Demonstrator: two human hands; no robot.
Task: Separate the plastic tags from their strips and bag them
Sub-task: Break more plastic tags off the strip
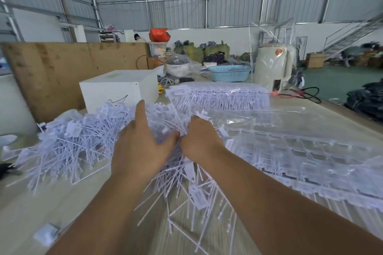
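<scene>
The left hand (141, 147) lies flat on top of a big pile of white plastic tags (83, 141). Its fingers are spread out wide, and one finger points straight ahead. It holds nothing; it just presses on the heap.

The right hand (200, 139) sits just beside the left hand, and the two thumbs almost touch. Its fingers are curled tight around a bunch of tag stems (182, 118) that stick up from the pile.

More loose tags (196, 192) lie under both wrists, on the table (31, 213).

To the right of the right hand lies a clear plastic bag (300, 151) with tag strips inside it. Past the hands rests another stack of tag strips (223, 95).

Beyond the left hand stands a white box (118, 89) (it has a dark scribble on its front, too small to read). The small labels on the tags are too blurry to read.
</scene>
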